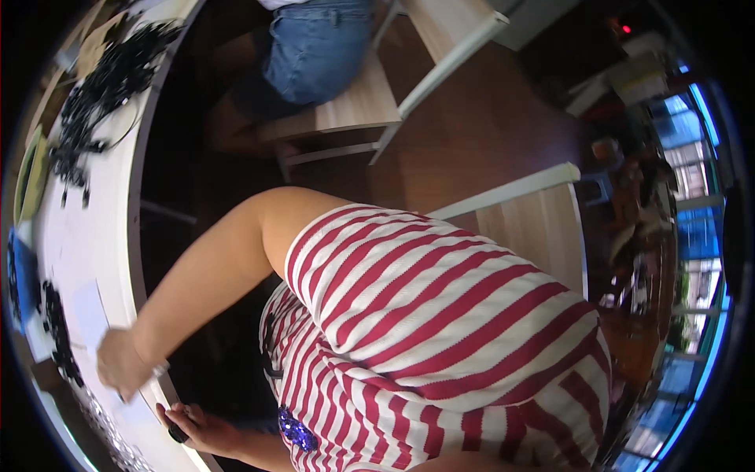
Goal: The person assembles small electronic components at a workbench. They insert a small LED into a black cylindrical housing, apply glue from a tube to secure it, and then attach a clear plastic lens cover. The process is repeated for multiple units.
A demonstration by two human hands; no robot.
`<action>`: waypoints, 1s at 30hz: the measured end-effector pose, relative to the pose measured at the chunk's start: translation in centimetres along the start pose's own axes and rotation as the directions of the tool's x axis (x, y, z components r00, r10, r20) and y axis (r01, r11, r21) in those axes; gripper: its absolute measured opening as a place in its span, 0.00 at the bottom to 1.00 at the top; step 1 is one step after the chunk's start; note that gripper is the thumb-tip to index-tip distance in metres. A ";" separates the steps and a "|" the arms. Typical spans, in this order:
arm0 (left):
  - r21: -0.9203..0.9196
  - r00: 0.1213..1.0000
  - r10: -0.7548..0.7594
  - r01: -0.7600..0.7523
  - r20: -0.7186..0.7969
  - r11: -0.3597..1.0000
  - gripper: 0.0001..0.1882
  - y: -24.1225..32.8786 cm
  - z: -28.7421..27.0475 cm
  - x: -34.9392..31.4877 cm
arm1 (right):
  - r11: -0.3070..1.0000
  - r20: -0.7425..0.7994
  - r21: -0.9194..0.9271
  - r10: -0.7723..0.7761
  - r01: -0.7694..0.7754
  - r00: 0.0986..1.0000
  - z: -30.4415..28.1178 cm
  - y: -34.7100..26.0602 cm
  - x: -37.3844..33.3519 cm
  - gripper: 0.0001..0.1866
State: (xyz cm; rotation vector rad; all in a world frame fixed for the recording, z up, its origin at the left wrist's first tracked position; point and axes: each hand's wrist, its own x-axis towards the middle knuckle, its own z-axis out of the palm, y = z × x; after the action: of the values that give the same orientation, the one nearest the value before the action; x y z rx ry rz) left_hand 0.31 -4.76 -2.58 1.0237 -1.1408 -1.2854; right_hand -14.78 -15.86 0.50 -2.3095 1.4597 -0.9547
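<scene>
My right hand (124, 366) reaches over the white table, its arm bare below a red-and-white striped sleeve. Its fingers look curled together but are smeared by motion, and whatever they hold is hidden. Close by at the table edge, my left hand (201, 429) is closed round a small black rounded object (178, 432); its exact kind does not show. A small pale thing sits by the right wrist, too blurred to name. Nearest to the right hand on the table lies a strip of black cable pieces (58, 330).
A large heap of black cables (106, 86) covers the table's (106, 228) far end. Beside it are a yellow-green tray (31, 177) and a blue bin (22, 271). A person in denim shorts (318, 51) sits on a wooden chair; another wooden chair (535, 228) stands behind me.
</scene>
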 end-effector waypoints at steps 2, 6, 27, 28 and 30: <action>0.107 0.994 0.031 -0.020 -0.107 0.994 0.15 -0.5 1.3 2.3 | 0.986 0.032 0.164 -0.010 0.005 0.999 -2.2 -1.2 -2.7 0.17; 0.061 0.988 0.110 -0.117 0.110 0.991 0.08 -2.7 -1.9 4.1 | 0.958 0.037 0.284 0.021 -0.030 0.999 -4.0 -2.9 -7.3 0.18; 0.088 0.990 -0.099 0.091 0.096 0.992 0.11 0.7 4.2 -3.5 | 0.917 -0.010 0.343 -0.210 0.201 0.978 -3.2 -0.4 -13.5 0.10; 0.122 0.987 -0.123 0.110 0.106 0.986 0.12 1.1 4.2 -3.5 | 0.907 0.013 0.387 -0.186 0.166 0.982 -3.2 -0.3 -13.6 0.10; 0.103 0.981 -0.152 0.140 0.121 0.985 0.14 0.7 4.2 -3.5 | 0.883 0.040 0.457 -0.146 0.112 0.988 -3.2 -0.3 -13.7 0.11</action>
State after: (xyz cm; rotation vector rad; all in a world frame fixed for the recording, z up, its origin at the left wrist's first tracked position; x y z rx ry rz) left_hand -3.57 -0.97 -1.39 1.1248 -1.2523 -1.4419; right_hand -20.54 -3.27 -2.32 -2.0813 0.9333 -1.0970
